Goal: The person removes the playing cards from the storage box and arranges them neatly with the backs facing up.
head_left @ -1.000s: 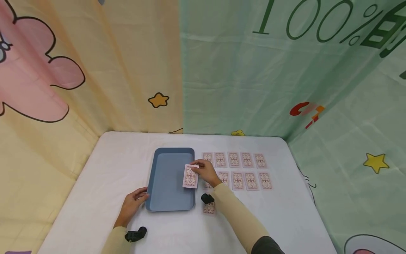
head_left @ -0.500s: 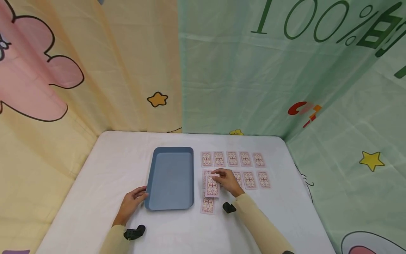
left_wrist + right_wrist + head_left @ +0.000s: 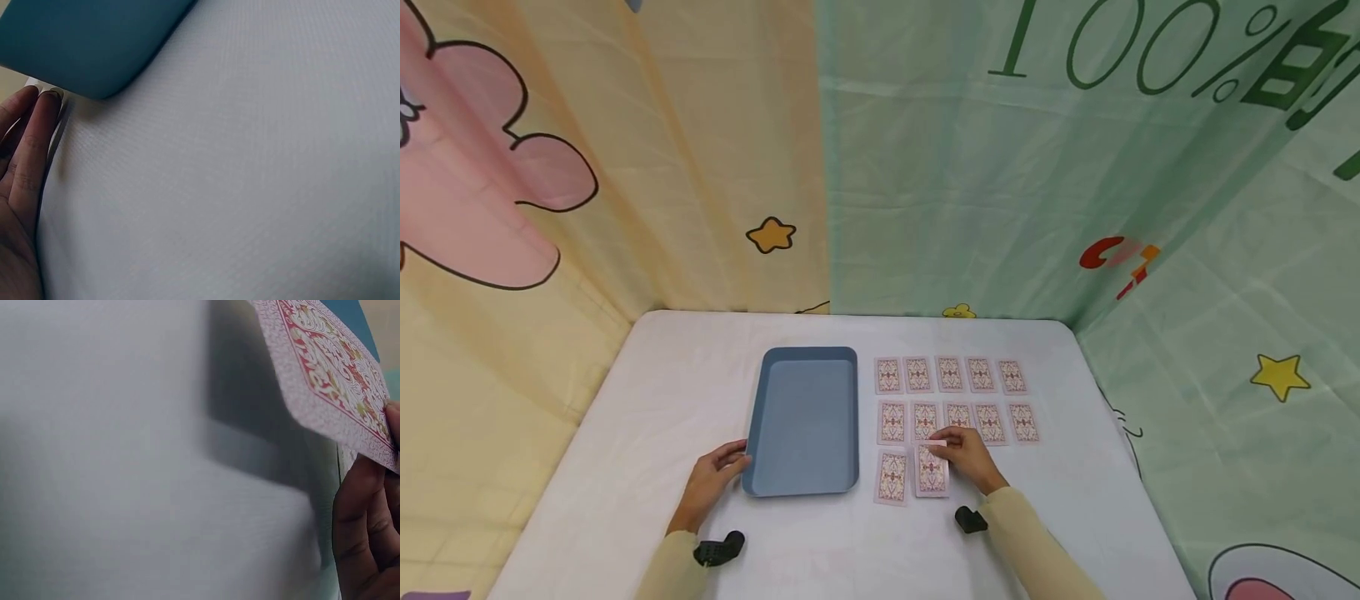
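Note:
My right hand (image 3: 967, 455) pinches a playing card (image 3: 931, 469) by its far right part, between thumb and fingers. In the right wrist view this card (image 3: 331, 375) shows a red and gold scroll pattern with a pale border, tilted over the white cloth with a shadow below it. Beside it, on its left, another card (image 3: 892, 477) lies back up. At the left side of the blue tray (image 3: 749, 467) my left hand (image 3: 703, 483) rests, fingertips right at the rim. The left wrist view shows its fingers (image 3: 31, 150) nearly straight under the tray's corner (image 3: 94, 56).
Two rows of back-up cards, a far row (image 3: 950, 375) and a nearer row (image 3: 990, 425), lie right of the tray on the white table (image 3: 820, 550). Printed curtains (image 3: 940, 167) close off the back and sides.
My right hand has carried the card from over the tray's right edge rightward and toward me, down to the spot beside the nearest card. My left hand stays at the tray.

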Action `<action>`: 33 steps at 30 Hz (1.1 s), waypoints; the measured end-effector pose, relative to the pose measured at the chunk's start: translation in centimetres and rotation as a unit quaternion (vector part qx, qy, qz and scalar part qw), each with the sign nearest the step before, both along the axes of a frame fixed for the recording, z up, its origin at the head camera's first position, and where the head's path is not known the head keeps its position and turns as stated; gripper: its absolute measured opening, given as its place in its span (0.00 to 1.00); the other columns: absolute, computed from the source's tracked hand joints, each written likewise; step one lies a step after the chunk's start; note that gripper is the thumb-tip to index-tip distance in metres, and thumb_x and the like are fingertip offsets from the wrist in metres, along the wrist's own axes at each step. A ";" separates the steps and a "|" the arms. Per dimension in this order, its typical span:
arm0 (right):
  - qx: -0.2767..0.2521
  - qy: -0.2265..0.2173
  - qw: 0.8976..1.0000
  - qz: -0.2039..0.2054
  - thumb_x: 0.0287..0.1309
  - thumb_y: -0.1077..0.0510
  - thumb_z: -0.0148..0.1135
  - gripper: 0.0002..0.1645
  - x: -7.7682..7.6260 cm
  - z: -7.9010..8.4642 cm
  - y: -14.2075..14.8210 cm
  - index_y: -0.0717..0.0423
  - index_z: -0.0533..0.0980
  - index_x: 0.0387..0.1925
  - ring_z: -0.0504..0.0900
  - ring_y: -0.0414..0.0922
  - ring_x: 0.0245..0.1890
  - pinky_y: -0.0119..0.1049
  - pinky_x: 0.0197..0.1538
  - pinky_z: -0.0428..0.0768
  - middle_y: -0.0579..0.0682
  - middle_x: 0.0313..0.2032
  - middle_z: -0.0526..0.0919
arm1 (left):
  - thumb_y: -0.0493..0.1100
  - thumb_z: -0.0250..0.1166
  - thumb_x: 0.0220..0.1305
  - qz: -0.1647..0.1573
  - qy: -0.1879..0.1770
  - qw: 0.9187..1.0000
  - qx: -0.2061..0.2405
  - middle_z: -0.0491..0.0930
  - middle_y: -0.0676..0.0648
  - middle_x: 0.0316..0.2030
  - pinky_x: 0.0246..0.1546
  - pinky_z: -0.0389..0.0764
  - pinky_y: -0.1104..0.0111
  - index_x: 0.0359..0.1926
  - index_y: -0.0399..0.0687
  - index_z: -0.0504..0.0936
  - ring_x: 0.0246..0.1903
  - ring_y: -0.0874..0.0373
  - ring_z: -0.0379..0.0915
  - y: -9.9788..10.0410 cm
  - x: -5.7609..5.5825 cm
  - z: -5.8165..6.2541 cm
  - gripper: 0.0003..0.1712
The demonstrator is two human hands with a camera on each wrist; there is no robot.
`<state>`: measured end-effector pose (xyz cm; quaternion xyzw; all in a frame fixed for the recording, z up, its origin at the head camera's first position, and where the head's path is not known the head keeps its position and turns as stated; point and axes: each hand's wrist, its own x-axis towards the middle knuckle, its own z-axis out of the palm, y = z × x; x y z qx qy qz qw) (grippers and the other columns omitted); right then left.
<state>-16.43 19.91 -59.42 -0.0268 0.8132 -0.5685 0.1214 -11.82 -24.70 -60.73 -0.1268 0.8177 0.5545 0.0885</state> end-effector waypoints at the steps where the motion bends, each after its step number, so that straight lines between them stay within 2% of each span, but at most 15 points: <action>1: 0.001 0.007 1.000 0.003 0.54 0.62 0.70 0.14 0.2 -0.1 0.2 0.67 0.81 0.40 0.73 0.37 0.22 0.28 0.28 0.71 0.52 0.27 0.84 | 0.47 0.65 0.64 0.001 0.000 1.000 0.001 0.82 0.43 0.45 0.44 0.71 0.78 0.62 0.37 0.74 0.44 0.66 0.74 0.0 0.0 0.1 0.29; 3: -0.002 0.017 1.000 0.004 0.53 0.62 0.70 0.14 0.5 -0.2 0.3 0.68 0.81 0.40 0.75 0.36 0.23 0.27 0.29 0.73 0.55 0.28 0.85 | 0.47 0.65 0.64 0.000 -0.001 1.000 0.000 0.82 0.43 0.45 0.44 0.71 0.78 0.62 0.37 0.73 0.44 0.67 0.74 0.0 0.1 0.2 0.29; 6: 0.010 0.036 0.999 0.007 0.53 0.62 0.70 0.13 0.7 -0.4 0.3 0.67 0.82 0.38 0.74 0.35 0.22 0.27 0.28 0.72 0.54 0.27 0.85 | 0.48 0.66 0.63 0.002 0.000 1.000 0.004 0.82 0.43 0.46 0.45 0.71 0.79 0.62 0.37 0.73 0.43 0.69 0.73 0.0 0.1 0.3 0.30; 11: 0.061 0.061 0.996 -0.003 0.50 0.62 0.72 0.09 0.7 -1.0 0.1 0.62 0.83 0.33 0.66 0.34 0.17 0.26 0.22 0.67 0.45 0.18 0.76 | 0.49 0.66 0.63 0.002 0.001 1.000 0.007 0.82 0.43 0.46 0.45 0.70 0.79 0.62 0.37 0.73 0.44 0.68 0.73 -0.1 -0.2 0.0 0.31; 16: 0.099 0.088 0.991 0.000 0.46 0.60 0.75 0.10 1.0 -1.3 -0.3 0.61 0.82 0.30 0.69 0.35 0.18 0.27 0.22 0.69 0.44 0.18 0.76 | 0.50 0.66 0.63 0.004 -0.004 1.000 -0.001 0.82 0.43 0.46 0.44 0.71 0.78 0.62 0.37 0.73 0.43 0.66 0.74 -0.1 0.1 0.0 0.31; 20: 0.134 0.107 0.985 -0.004 0.45 0.58 0.76 0.12 1.2 -1.3 -0.5 0.60 0.81 0.29 0.66 0.36 0.18 0.29 0.22 0.68 0.43 0.18 0.73 | 0.48 0.65 0.64 0.004 -0.005 1.000 0.004 0.82 0.43 0.45 0.44 0.72 0.77 0.62 0.37 0.73 0.42 0.68 0.74 0.0 0.2 0.0 0.30; 29: 0.183 0.115 0.976 -0.025 0.44 0.54 0.77 0.15 1.1 -1.3 -0.4 0.57 0.78 0.29 0.65 0.37 0.18 0.30 0.23 0.66 0.42 0.17 0.69 | 0.50 0.65 0.64 0.002 0.001 1.000 0.003 0.82 0.43 0.45 0.44 0.72 0.77 0.62 0.38 0.74 0.43 0.66 0.74 0.0 -0.1 0.0 0.30; 33: 0.195 0.102 0.975 -0.033 0.44 0.53 0.77 0.17 1.2 -1.3 -0.3 0.57 0.78 0.32 0.65 0.38 0.17 0.31 0.22 0.66 0.43 0.17 0.69 | 0.51 0.65 0.64 -0.002 -0.004 1.000 0.001 0.81 0.43 0.46 0.44 0.72 0.77 0.62 0.37 0.73 0.43 0.67 0.74 0.0 0.1 0.0 0.32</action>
